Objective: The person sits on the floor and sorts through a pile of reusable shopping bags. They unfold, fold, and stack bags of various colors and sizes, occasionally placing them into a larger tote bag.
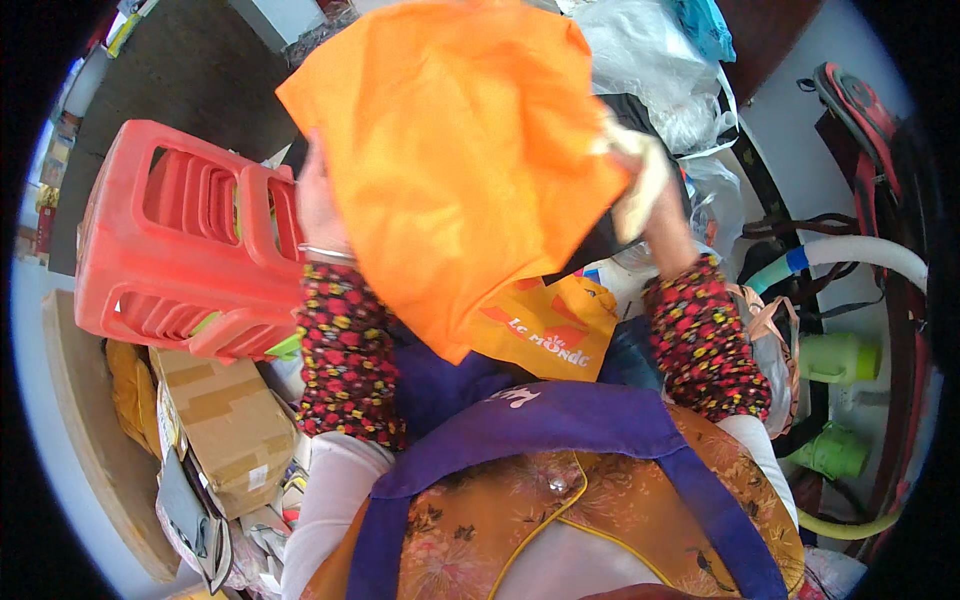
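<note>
A bright orange fabric piece (465, 150), perhaps a cloth bag, is spread in the air before my chest. My left hand (321, 199) is at its left edge, with the fingers partly behind the fabric. At the right edge, my right hand (660, 202) is closed on a cream-coloured cloth (641, 176) and seems to touch the orange fabric too; it is blurred. Below the fabric, an orange-yellow bag with printed lettering (559, 330) lies over my lap. Black material (600, 240) shows behind the orange fabric.
Stacked red plastic stools (187, 247) stand at the left, above a taped cardboard box (225, 427). Clear plastic bags (645, 60) are heaped at the upper right. Green containers (836, 356), a white hose (862, 255) and a knotted plastic bag (780, 330) are at the right.
</note>
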The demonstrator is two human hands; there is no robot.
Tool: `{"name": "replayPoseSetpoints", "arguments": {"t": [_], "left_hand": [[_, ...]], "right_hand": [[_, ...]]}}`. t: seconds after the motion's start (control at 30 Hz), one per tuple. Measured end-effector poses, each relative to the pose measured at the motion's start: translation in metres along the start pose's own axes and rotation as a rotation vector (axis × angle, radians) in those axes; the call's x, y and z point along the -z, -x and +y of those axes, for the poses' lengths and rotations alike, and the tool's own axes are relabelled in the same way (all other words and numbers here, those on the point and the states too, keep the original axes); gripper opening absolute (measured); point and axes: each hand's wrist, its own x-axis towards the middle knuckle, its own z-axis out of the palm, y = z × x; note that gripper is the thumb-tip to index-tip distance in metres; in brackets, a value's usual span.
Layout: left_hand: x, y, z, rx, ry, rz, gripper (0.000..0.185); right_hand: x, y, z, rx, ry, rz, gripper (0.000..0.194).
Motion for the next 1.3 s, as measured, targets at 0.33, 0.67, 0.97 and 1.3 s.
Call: {"name": "replayPoseSetpoints", "arguments": {"t": [0.33,0.67,0.97,1.3], "left_hand": [[0.038,-0.001,0.021,-0.015,-0.074,0.062,0.039],[0.036,0.009,0.042,-0.137,-0.192,0.362,0.039],[0.055,-0.005,0.025,-0.02,-0.343,0.277,0.038],[0.121,0.0,0.076,-0.473,-0.438,1.063,0.038]], "right_hand": [[0.068,-0.03,-0.049,0.136,0.114,0.012,0.031],[0.054,-0.043,-0.062,0.068,-0.107,0.038,0.042],[-0.039,-0.055,-0.013,-0.13,-0.257,0.281,0.034],[-0.006,-0.096,-0.111,0.361,-0.36,0.462,0.042]]}}
